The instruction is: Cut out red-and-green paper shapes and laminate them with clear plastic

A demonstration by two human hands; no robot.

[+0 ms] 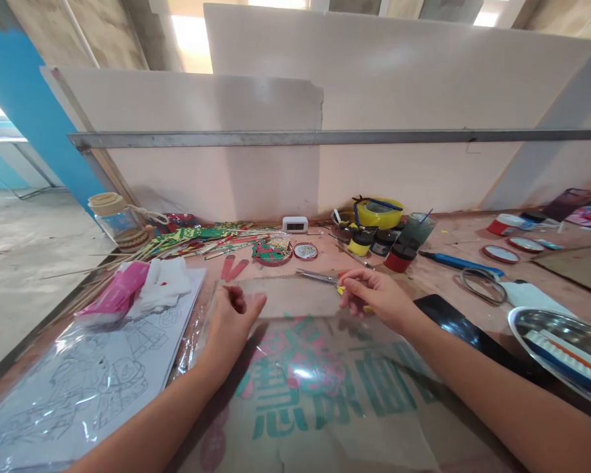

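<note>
My right hand (372,295) is closed around the orange and yellow handles of a pair of scissors (319,276); the blades point left and look slightly parted. My left hand (234,322) is curled above the upper left part of a clear plastic sheet (276,299), its thumb pointing right. Its fingertips are partly hidden, and I cannot make out what they hold, if anything. Beneath both hands lies brown paper (384,440) printed with green characters and pink flowers, glossy with reflections. Two small red strips (234,268) lie just beyond my left hand.
Line drawings (123,368) under plastic, with a pink tissue pack (115,292), lie left. Behind are thin sticks (217,244), a dish of beads (272,251), a white digital clock (295,225) and paint jars (400,256). A black phone (465,328) and metal bowl (522,322) lie right.
</note>
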